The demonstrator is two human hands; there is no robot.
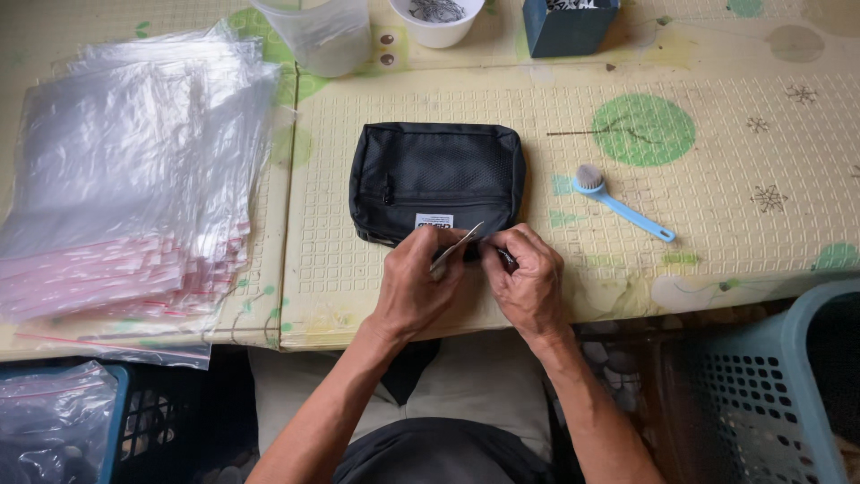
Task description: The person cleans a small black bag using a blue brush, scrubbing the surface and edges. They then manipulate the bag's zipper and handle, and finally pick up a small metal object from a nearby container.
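Observation:
A black zip pouch (436, 177) with a mesh front pocket and a small white label lies flat on the patterned mat. My left hand (417, 285) and my right hand (530, 278) meet just below its near edge. Together they pinch a small thin grey tag or card (456, 248), tilted up between the fingertips. What the right fingers grip beneath it is hidden.
A thick stack of clear zip bags (134, 179) covers the left mat. A light blue brush (618, 202) lies right of the pouch. A clear jug (321, 34), a white cup (437, 20) and a dark blue box (567, 25) stand at the back. Baskets (761, 385) sit below the table edge.

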